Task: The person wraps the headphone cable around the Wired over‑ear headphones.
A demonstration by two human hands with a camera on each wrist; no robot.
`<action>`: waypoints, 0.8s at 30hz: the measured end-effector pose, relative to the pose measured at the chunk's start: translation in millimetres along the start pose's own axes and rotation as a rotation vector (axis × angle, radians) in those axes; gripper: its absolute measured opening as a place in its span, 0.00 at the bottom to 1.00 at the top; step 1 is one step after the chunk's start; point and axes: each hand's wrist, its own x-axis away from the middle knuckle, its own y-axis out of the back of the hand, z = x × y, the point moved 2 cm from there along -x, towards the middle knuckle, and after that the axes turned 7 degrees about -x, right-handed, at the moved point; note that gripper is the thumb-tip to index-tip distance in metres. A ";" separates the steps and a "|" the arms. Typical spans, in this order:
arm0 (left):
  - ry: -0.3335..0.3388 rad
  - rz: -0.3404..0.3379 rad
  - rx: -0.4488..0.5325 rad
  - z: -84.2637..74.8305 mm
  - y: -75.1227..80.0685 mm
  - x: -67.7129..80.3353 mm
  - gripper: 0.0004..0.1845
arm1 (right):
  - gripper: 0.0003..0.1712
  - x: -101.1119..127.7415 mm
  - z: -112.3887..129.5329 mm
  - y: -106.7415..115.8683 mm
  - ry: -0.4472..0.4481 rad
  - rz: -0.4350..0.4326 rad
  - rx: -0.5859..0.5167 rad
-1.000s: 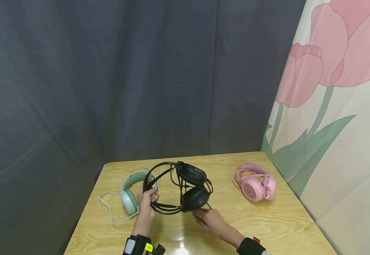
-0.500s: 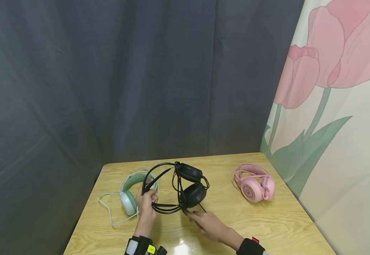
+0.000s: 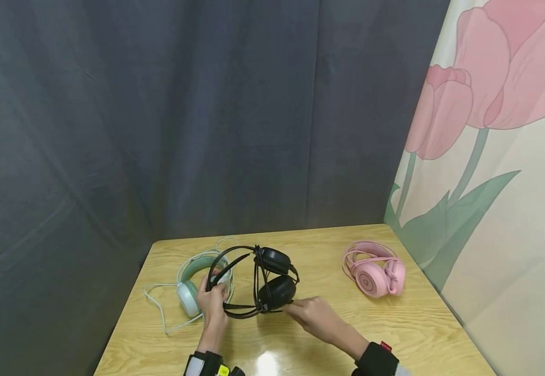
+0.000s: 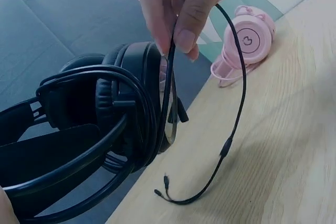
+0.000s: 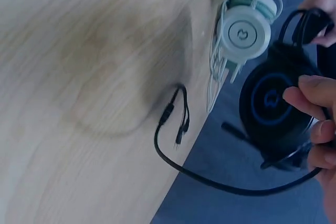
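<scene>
1. The black headset point(image 3: 265, 282) is held up just above the wooden table point(image 3: 394, 334), near its middle, a little to the left side.
2. The left hand point(image 3: 212, 298) grips the black headband point(image 3: 220, 263) – its fingers are curled around the band.
3. The right hand point(image 3: 314, 314) is at the lower ear cup point(image 3: 277, 290). In the left wrist view its fingers point(image 4: 181, 9) pinch the black cable point(image 4: 233, 124) between thumb and fingertips, so this hand is closed on the cable.
4. The cable hangs down in a loop, and its end splits into two small plugs point(image 5: 178, 121). In the right wrist view the plugs are close above the table surface; I cannot tell if they touch it.
5. Around: a mint green headset point(image 3: 191, 290) lies on the table directly behind the left hand, partly hidden by the hand and the black headband. Its white cable point(image 3: 157, 308) spreads on the table toward the left edge.
6. A pink headset point(image 3: 375, 274) lies on the right part of the table, well apart from both hands, with its pink cable wound around it.
7. Behind the table hangs a dark grey curtain point(image 3: 160, 115) – on the right side there is a wall panel with a pink tulip point(image 3: 488, 104) painted on it.
</scene>
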 end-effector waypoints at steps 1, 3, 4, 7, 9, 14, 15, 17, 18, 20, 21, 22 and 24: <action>-0.006 0.000 -0.008 0.5 0.6 -0.1 0.23 | 0.08 0.9 -2.0 0.9 -0.011 0.006 0.006; -0.020 0.001 -0.017 1.1 1.8 0.2 0.22 | 0.08 3.3 -6.0 1.9 -0.032 0.021 0.013; -0.028 0.001 -0.023 0.9 2.2 0.8 0.22 | 0.08 4.5 -7.7 2.5 -0.045 0.031 0.008; -0.044 0.008 -0.034 0.1 2.6 2.3 0.21 | 0.09 6.7 -10.6 5.1 -0.069 0.054 0.008; -0.051 0.013 -0.038 -0.8 2.5 2.9 0.21 | 0.09 6.7 -11.4 7.2 -0.082 0.070 0.004; -0.064 0.016 -0.049 0.8 1.6 3.8 0.21 | 0.06 9.6 -14.0 14.1 -0.137 0.135 0.015; -0.066 0.015 -0.049 1.5 1.7 3.7 0.21 | 0.05 10.8 -15.3 15.6 -0.152 0.149 0.019; -0.071 0.009 -0.050 1.7 2.2 3.3 0.21 | 0.03 12.1 -18.5 19.5 -0.178 0.163 0.023; -0.072 0.004 -0.049 1.7 2.6 3.2 0.21 | 0.02 12.8 -20.1 21.6 -0.189 0.168 0.023; -0.074 -0.008 -0.047 1.9 3.2 2.6 0.21 | 0.02 14.3 -23.1 25.6 -0.200 0.173 0.026; -0.075 -0.013 -0.047 1.8 3.5 2.7 0.21 | 0.02 14.9 -24.2 27.6 -0.200 0.171 0.025; -0.077 -0.017 -0.051 1.4 3.6 2.6 0.21 | 0.03 15.0 -25.1 29.7 -0.194 0.166 0.026; -0.081 -0.024 -0.061 0.7 3.5 2.0 0.21 | 0.05 14.3 -26.8 33.6 -0.171 0.152 0.023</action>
